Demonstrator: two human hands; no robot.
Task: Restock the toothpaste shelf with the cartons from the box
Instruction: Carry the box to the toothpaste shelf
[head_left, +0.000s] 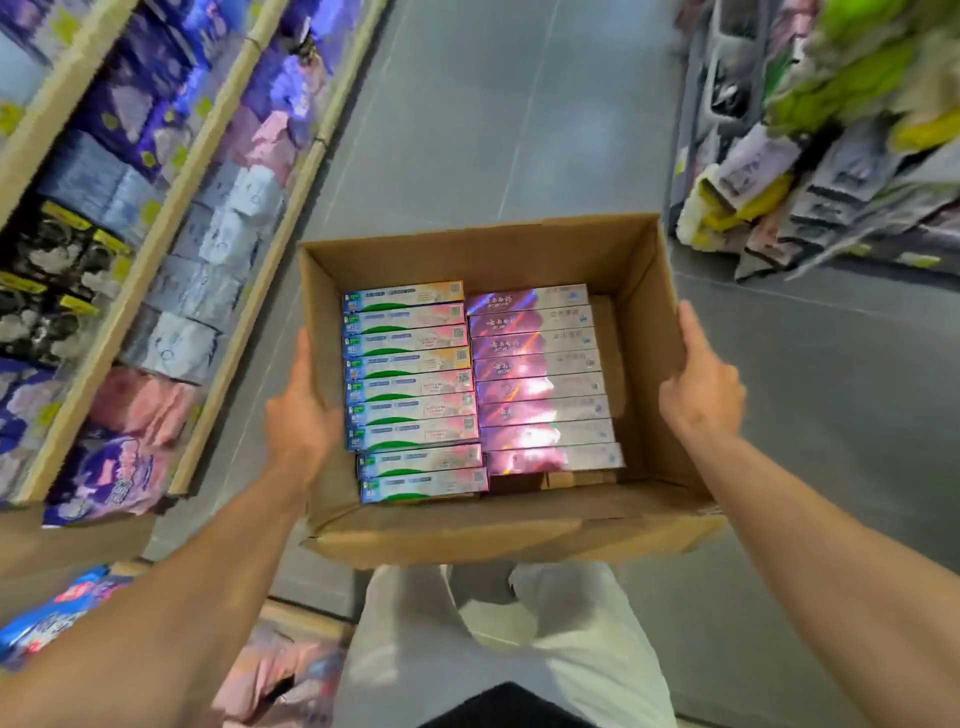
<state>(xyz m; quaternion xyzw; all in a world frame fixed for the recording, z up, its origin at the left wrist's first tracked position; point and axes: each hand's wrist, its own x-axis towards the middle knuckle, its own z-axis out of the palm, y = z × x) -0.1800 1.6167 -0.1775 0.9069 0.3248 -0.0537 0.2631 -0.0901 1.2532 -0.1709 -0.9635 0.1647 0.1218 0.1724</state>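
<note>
Fingers of both hands clamp the open cardboard box, left hand and right hand on opposite walls; toothpaste cartons fill it, apparently two rows, above the aisle floor.

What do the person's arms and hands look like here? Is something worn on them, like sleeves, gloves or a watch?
Both forearms are bare as far as the picture shows them: no sleeves come into view. The left hand and the right hand wear no gloves. No watch, bracelet or ring can be seen on either side, though the image is slightly blurred. Below the arms, light-coloured trousers are visible.
</note>
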